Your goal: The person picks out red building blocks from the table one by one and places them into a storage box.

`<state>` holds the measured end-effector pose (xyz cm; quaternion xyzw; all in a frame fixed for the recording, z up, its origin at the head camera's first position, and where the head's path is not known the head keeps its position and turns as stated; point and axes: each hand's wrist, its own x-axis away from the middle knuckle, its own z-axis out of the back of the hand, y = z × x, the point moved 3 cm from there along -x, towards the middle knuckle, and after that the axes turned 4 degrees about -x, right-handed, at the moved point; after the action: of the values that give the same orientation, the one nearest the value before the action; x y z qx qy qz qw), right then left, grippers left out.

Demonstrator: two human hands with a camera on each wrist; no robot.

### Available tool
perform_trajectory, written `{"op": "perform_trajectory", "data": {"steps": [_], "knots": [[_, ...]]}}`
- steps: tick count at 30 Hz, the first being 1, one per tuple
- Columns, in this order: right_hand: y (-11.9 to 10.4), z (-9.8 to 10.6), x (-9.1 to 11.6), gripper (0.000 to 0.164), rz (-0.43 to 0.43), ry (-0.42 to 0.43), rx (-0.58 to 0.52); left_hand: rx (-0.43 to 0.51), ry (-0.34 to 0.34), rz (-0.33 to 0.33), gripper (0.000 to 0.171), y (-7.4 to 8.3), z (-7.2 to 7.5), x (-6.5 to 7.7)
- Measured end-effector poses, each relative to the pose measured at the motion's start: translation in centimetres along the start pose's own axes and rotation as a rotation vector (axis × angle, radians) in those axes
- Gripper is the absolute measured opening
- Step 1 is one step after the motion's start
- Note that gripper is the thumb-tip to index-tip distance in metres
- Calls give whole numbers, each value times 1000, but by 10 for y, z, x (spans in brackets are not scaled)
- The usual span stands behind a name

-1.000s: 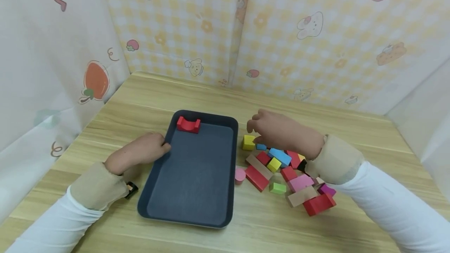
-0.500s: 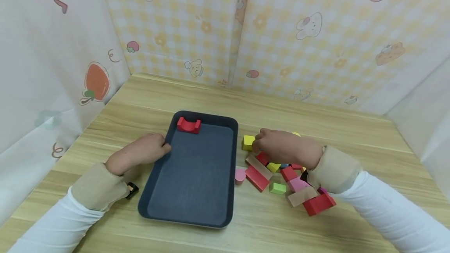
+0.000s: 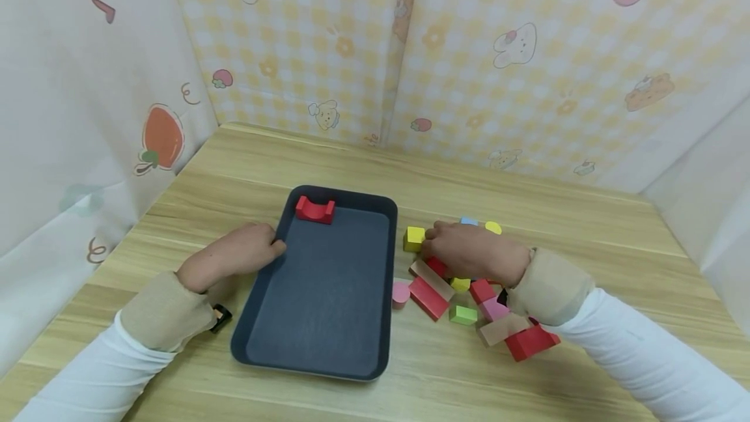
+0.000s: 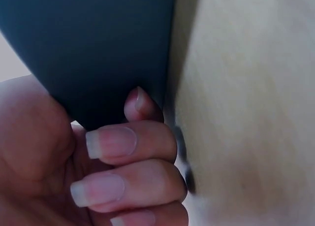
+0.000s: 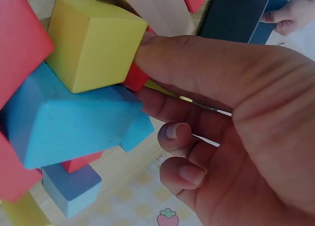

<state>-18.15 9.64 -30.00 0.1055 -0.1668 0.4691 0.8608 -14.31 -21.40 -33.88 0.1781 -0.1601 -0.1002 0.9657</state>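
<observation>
My left hand (image 3: pixel 234 256) grips the left rim of a dark grey tray (image 3: pixel 383 318), with the thumb over the edge. In the left wrist view the fingers curl beside the tray's wall (image 4: pixel 93 48). A red block with a curved notch (image 3: pixel 315 211) lies in the tray's far left corner. Among loose blocks, my right hand (image 3: pixel 471 246) reaches down with bent fingers. Its thumb and index finger are around a red block (image 5: pixel 136 78), beside a yellow block (image 5: pixel 101 44) and a blue block (image 5: pixel 74 120). Whether they pinch anything is hidden.
Near the right hand stands a yellow cube (image 3: pixel 413 238). A pink round block (image 3: pixel 401 294) is by the tray's right side. Several more blocks, including a green one (image 3: pixel 463 314) and a red one (image 3: pixel 532 344), lie closer to me. A patterned cloth (image 3: pixel 328 70) hangs behind the table.
The right hand has come down and slightly nearer into the blocks, uncovering a blue and a yellow block behind it. The left hand and tray stay where they were.
</observation>
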Motion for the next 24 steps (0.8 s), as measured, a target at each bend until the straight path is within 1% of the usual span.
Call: {"op": "perform_trajectory", "data": {"steps": [7,13,17,24], "knots": [[0,-3,-1,42,-3,-4,19,-2,4,2,34,1,0,1],[1,-4,-1,46,-14,3,-5,1,6,2,35,1,1,0],[1,-6,-3,44,-29,-2,-18,0,5,0,35,0,0,0],[1,-6,-4,43,-7,-1,-6,9,-6,7,34,0,0,1]]}}
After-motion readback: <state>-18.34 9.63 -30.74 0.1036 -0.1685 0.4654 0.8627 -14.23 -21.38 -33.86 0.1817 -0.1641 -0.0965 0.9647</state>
